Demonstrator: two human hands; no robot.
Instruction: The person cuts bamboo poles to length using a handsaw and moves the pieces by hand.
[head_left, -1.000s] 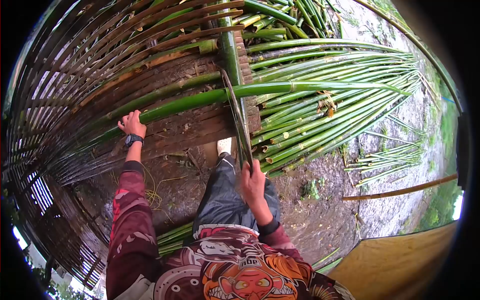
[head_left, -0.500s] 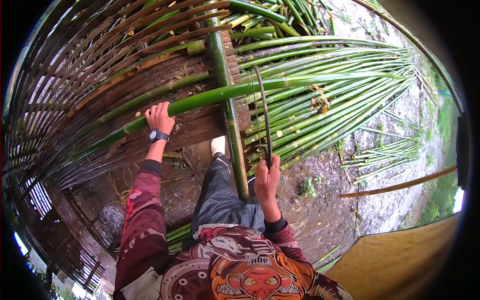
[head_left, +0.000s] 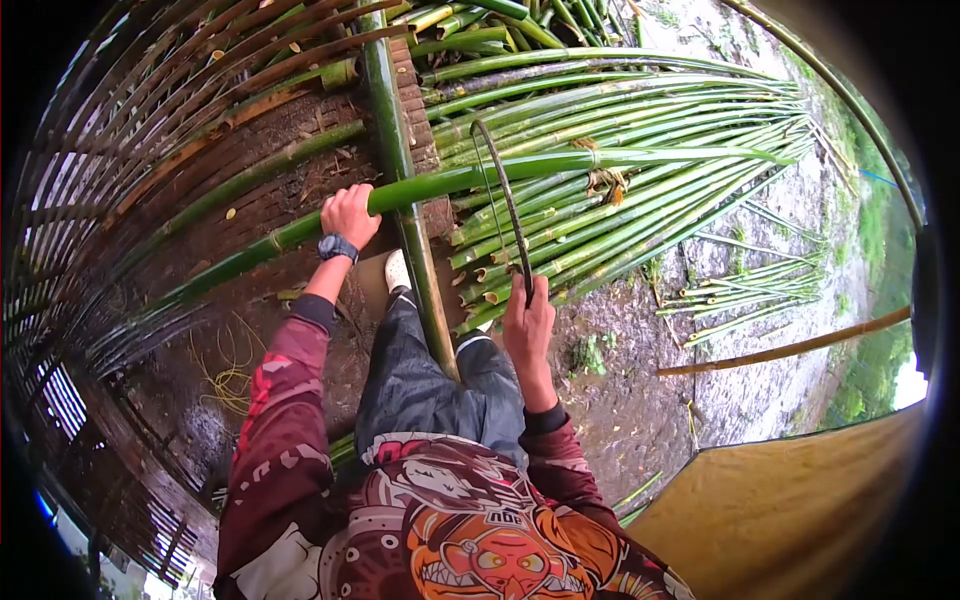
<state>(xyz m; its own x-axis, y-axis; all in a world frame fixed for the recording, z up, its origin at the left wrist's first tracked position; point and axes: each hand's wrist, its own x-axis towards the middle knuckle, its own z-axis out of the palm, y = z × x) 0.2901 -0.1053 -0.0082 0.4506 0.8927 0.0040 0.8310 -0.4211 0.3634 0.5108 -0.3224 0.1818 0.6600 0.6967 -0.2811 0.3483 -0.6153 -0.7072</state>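
A long green bamboo pole [head_left: 440,182] crosses the view from lower left to right. My left hand [head_left: 350,217] is closed round it, just left of the upright-looking bamboo crossbar [head_left: 395,120] on which the pole lies. In my right hand [head_left: 528,325] is the handle of a bow saw [head_left: 512,205]. Its curved frame reaches up past the pole, and its thin blade overlaps the pole a little right of the crossbar. Beneath and beyond the pole lie many cut bamboo poles [head_left: 640,110] in a heap.
Slatted bamboo strips [head_left: 200,90] spread over the left side. A smaller bamboo pile [head_left: 745,295] lies on wet ground at right, near a slanting brown pole [head_left: 790,345]. A tan tarp [head_left: 780,500] hangs at lower right. Yellow twine [head_left: 230,380] lies on the mud.
The green pole has slid to the right across the crossbar, my left hand moving along with it. The bow saw stays in my right hand, and the view has shifted.
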